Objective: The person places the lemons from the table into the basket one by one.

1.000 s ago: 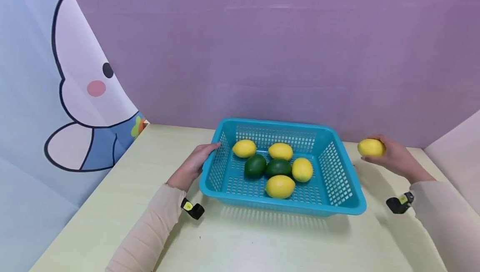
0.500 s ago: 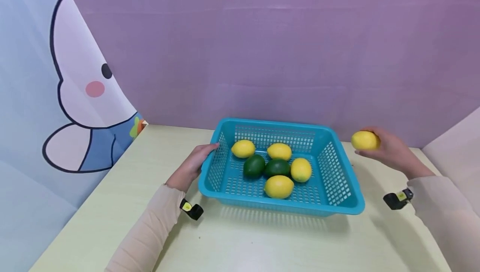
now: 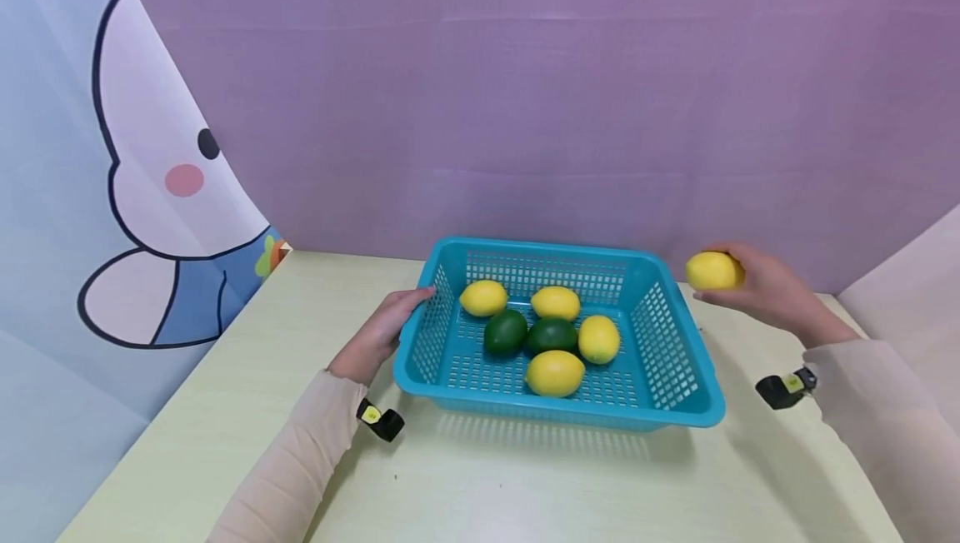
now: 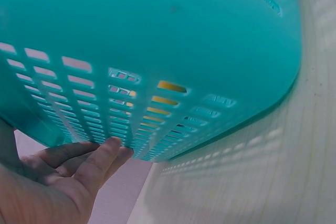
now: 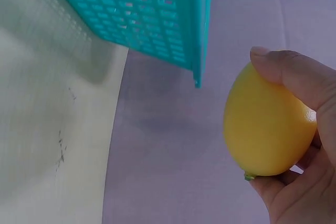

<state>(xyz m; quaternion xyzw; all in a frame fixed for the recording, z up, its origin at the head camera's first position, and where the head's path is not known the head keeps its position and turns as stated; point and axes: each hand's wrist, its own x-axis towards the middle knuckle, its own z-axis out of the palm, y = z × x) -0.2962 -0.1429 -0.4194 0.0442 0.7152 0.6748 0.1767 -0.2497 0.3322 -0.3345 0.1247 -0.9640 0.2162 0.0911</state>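
Note:
A turquoise plastic basket with slotted walls stands on the table. Several yellow lemons lie in it, with two dark green avocados among them. My left hand holds the basket's left rim; in the left wrist view its fingers bend under the rim against the slotted side. Off the basket's right end, my right hand grips another lemon between thumb and fingers, raised above the table. The right wrist view shows this lemon with its small green stem end downward, apart from the basket.
The pale table runs back to a purple cloth backdrop. At the left hangs a light blue cloth with a cartoon figure. A pale wall surface borders the right side.
My right hand has carried the lemon leftward and slightly up, closer to the basket's right end. The left hand stays at the rim, and the fruit in the basket keeps its arrangement.

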